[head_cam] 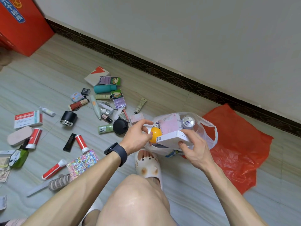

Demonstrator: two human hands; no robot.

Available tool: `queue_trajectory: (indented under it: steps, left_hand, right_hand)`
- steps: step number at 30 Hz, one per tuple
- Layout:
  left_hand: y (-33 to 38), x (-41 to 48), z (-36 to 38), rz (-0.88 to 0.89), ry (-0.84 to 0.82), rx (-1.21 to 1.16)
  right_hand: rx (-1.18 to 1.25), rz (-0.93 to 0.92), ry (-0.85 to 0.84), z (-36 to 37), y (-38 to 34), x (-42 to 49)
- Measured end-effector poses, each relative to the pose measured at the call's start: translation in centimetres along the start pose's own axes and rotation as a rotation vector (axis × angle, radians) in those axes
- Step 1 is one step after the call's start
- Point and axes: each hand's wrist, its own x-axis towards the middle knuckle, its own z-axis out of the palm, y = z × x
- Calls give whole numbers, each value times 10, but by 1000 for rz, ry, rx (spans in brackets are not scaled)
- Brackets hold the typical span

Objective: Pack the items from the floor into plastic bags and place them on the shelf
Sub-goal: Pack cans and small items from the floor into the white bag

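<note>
Head view looks down on a person crouched on the floor (187, 101) beside a wall. The left hand (138, 136), with a black watch (116, 152) on its wrist, has its fingers curled and pinches the rim of a white plastic bag (206, 134), keeping the mouth raised. The right hand (194, 149) grips a flat white box (172, 138) at its near end, thumb on the side and fingers on top; the box lies across the bag's opening. Inside the bag sit an orange ball (155, 134) just beside the left fingers, a pink box (169, 126) standing on edge, and a drink can (188, 122) with its top showing. A red plastic bag (236, 144) lies crumpled on the floor to the right of the white one. To the left, loose items are scattered over the floor: a teal bottle (105, 88), a black jar (68, 119), a black round lid (120, 126), a red-and-white medicine box (28, 119), several red tubes (81, 143) and a glittery booklet (83, 162). A foot in a pale slipper (148, 167) rests just below the bag, and a red carton (21, 25) stands at the far left.
</note>
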Motion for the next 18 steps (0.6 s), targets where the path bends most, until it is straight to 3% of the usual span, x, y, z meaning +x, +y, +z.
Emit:
queue_trajectory:
  steps: [4, 9, 13, 15, 18]
  left_hand:
    - [4, -4, 2, -2, -33, -45]
    - [7, -5, 1, -19, -44, -146]
    - [5, -7, 2, 20, -14, -14]
    - [5, -6, 2, 49, 10, 108]
    - [7, -3, 4, 104, 7, 201]
  right_hand:
    - [-68, 15, -24, 7, 5, -2]
    - [-274, 36, -217, 15, 13, 1]
    - [-381, 100, -347, 37, 19, 8]
    - [-288, 94, -315, 44, 18, 8]
    - [-221, 93, -91, 33, 23, 9]
